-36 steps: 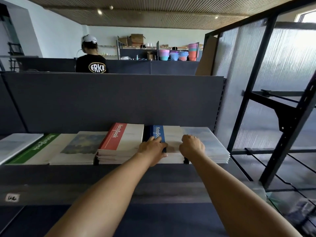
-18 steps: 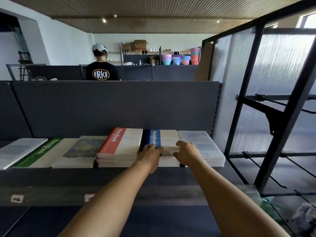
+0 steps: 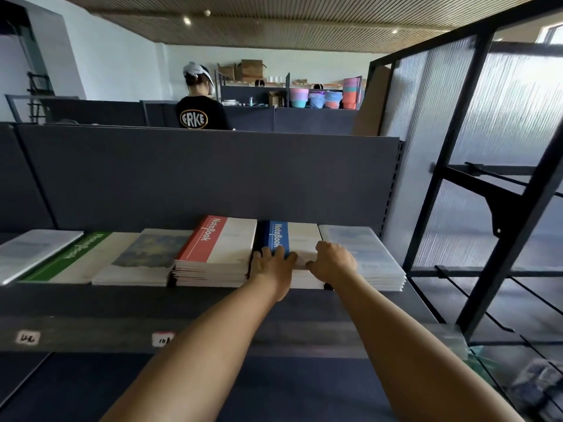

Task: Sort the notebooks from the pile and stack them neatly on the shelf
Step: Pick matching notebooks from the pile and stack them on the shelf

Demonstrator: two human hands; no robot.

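Observation:
Several stacks of notebooks lie side by side on a dark shelf [image 3: 213, 303]. The blue-banded notebook stack [image 3: 301, 239] sits between a red-banded stack [image 3: 222, 248] and a pale blue stack [image 3: 365, 257]. My left hand [image 3: 272, 266] rests on the near left corner of the blue stack, fingers spread over its cover. My right hand [image 3: 333, 263] presses on the near right part of the same stack, fingers curled on the top cover. Further left lie a painted-cover stack [image 3: 146, 257], a green-banded stack [image 3: 76, 257] and a pale notebook [image 3: 33, 251].
A dark back panel [image 3: 213, 175] rises behind the notebooks. A black metal frame [image 3: 518, 208] with ribbed translucent panels stands at the right. A person in a black shirt [image 3: 198, 114] stands beyond the panel. Price labels [image 3: 163, 339] stick to the shelf's front edge.
Both hands stay on the blue-banded stack, with the fingers shifting slightly on its near edge. The camera has tilted, so the shelf sits lower in view.

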